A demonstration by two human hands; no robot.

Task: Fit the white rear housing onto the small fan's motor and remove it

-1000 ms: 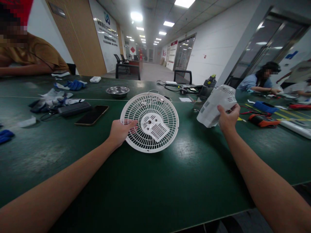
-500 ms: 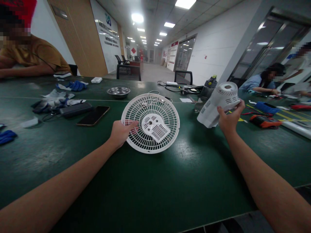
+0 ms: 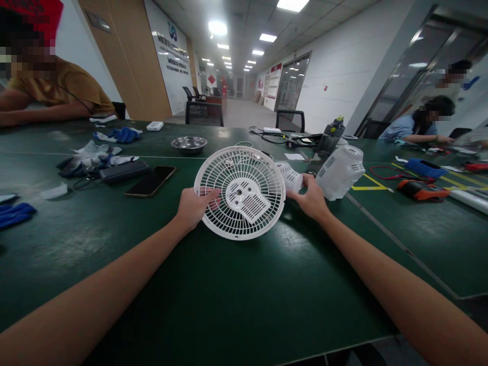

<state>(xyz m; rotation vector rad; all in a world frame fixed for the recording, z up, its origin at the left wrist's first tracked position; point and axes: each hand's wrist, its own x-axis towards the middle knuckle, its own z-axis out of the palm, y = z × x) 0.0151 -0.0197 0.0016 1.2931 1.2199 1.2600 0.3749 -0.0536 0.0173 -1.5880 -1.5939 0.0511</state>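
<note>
A round white fan grille [image 3: 244, 229] is tilted up over the green table, its flat vented hub facing me. My left hand [image 3: 192, 206] is closed on the grille's left rim, with the thumb in front and the fingers showing through the bars behind. At the right rim my right hand [image 3: 310, 198] grips a white vented plastic cover [image 3: 288, 177], partly hidden behind the grille. Just beyond that hand a larger white plastic housing [image 3: 339, 175] with slots at its upper end stands by itself on the table.
A steel bowl [image 3: 189, 144] lies behind the grille. On the left are a phone [image 3: 151, 181], a dark case [image 3: 125, 172] and gloves [image 3: 91, 155]. To the right are a dark bottle [image 3: 331, 134] and an orange-black meter [image 3: 422, 190]. People sit at both sides.
My right hand has let go of the larger housing, which now stands on the table, and moved left to grip the vented cover. My left hand still holds the grille.
</note>
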